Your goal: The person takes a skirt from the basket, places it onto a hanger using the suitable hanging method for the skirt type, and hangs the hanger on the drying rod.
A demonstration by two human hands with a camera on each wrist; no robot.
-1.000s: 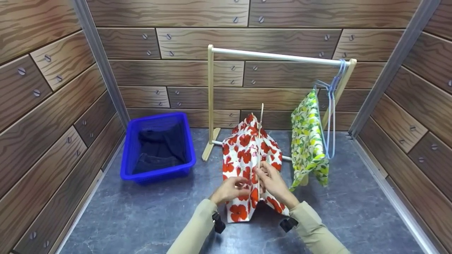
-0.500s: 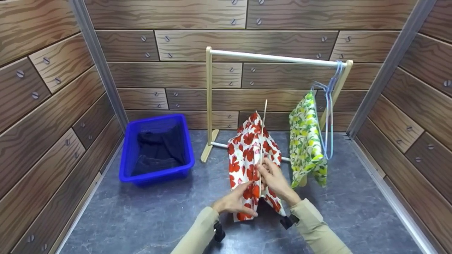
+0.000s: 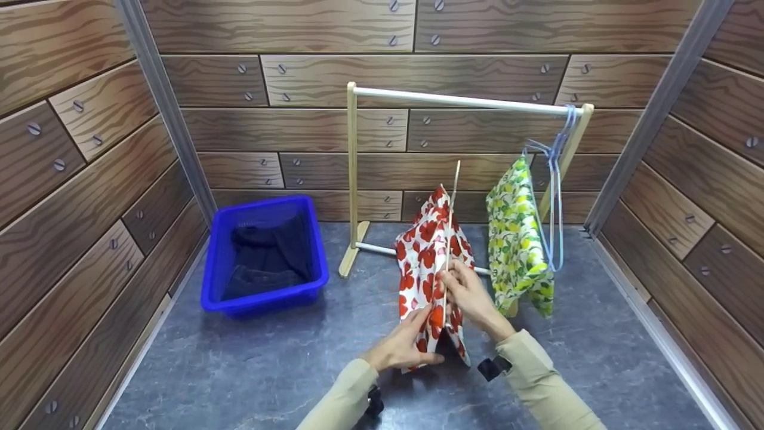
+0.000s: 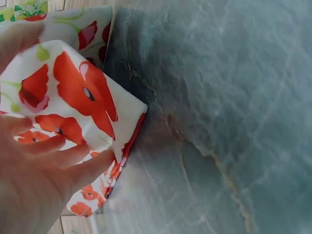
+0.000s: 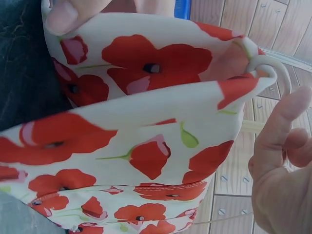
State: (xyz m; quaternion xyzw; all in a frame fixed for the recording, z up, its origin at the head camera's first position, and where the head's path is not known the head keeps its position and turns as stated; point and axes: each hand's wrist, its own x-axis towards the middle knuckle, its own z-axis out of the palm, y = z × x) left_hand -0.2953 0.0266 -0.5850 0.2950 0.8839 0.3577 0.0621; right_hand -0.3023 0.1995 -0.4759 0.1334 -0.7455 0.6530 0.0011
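A white garment with red poppies (image 3: 427, 251) stands upright over the floor, its lower edges parted. A thin white hanger (image 3: 455, 191), edge-on in the head view, runs along it. My right hand (image 3: 471, 295) pinches the hanger about halfway down. In the right wrist view, a curved white end of the hanger (image 5: 265, 61) shows at the cloth's corner beside my fingers. My left hand (image 3: 403, 343) touches the near lower edge of the garment, fingers extended. The left wrist view shows those fingers (image 4: 63, 161) spread on the cloth.
Behind stands a wooden rack with a white bar (image 3: 459, 100). A lemon-print garment (image 3: 516, 239) and blue hangers (image 3: 558, 197) hang at its right end. A blue basket (image 3: 212, 257) with dark clothing (image 3: 268, 257) sits on the left. Wood-patterned walls surround the grey floor (image 3: 250, 358).
The garment and hanger have shifted right and been turned narrower in the head view. My left hand has moved from beside the hanger down to the garment's near edge; my right hand keeps its pinch.
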